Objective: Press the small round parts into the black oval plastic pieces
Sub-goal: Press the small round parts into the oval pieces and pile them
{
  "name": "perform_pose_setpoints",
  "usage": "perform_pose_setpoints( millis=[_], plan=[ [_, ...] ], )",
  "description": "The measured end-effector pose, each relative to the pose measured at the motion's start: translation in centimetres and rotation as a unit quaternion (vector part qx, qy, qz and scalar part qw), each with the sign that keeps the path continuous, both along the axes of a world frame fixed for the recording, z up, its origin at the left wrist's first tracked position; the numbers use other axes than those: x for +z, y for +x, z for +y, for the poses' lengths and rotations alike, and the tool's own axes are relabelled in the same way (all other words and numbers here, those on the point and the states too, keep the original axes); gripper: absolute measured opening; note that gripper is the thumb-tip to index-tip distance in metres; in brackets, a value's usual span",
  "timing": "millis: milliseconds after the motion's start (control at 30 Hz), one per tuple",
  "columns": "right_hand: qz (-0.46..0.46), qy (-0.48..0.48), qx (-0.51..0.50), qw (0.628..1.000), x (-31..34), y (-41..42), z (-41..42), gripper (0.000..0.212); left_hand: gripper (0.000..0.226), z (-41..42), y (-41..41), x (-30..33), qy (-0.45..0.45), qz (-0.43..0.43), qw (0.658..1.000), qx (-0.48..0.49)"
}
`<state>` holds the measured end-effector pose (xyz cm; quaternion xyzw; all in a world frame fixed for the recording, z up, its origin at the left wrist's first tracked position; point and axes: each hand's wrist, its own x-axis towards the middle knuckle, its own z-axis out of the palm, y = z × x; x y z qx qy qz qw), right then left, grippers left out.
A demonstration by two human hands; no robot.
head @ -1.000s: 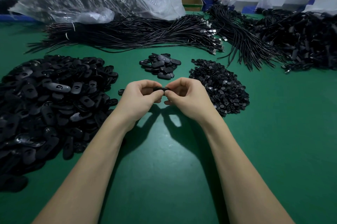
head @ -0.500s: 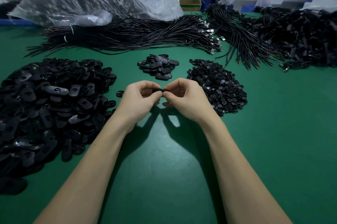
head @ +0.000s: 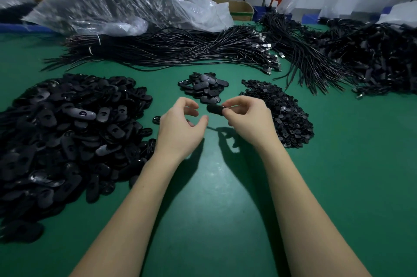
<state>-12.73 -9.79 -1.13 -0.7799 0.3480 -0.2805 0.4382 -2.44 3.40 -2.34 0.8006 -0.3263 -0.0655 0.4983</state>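
Black oval piece (head: 214, 109) pinched in right hand (head: 249, 122) fingers, above green tabletop (head: 209, 220). Left hand (head: 180, 129) beside it, fingers loosely curled, holding nothing. Big oval-piece pile (head: 67, 132) at left, small round parts heap (head: 279, 112) at right (small oval stack (head: 204, 89) between).

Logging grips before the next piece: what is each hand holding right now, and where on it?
The right hand pinches one black oval piece by its right end. The left hand holds nothing, fingers loosely curled.
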Motion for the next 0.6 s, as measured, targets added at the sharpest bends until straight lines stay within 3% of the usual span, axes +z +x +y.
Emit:
perform_pose_setpoints(
  millis=[333, 600],
  plan=[
    [0.088, -0.042, -0.018, 0.995, 3.0, 7.7, -4.5, 0.009, 0.015, -0.3, -0.5, -0.3, 0.081, -0.074, 0.992, -0.063],
    [0.111, -0.072, -0.023, 0.991, 1.9, 5.6, -5.3, 0.014, 0.017, -0.2, -1.2, -0.2, 0.121, -0.161, 0.976, -0.080]
  ],
)
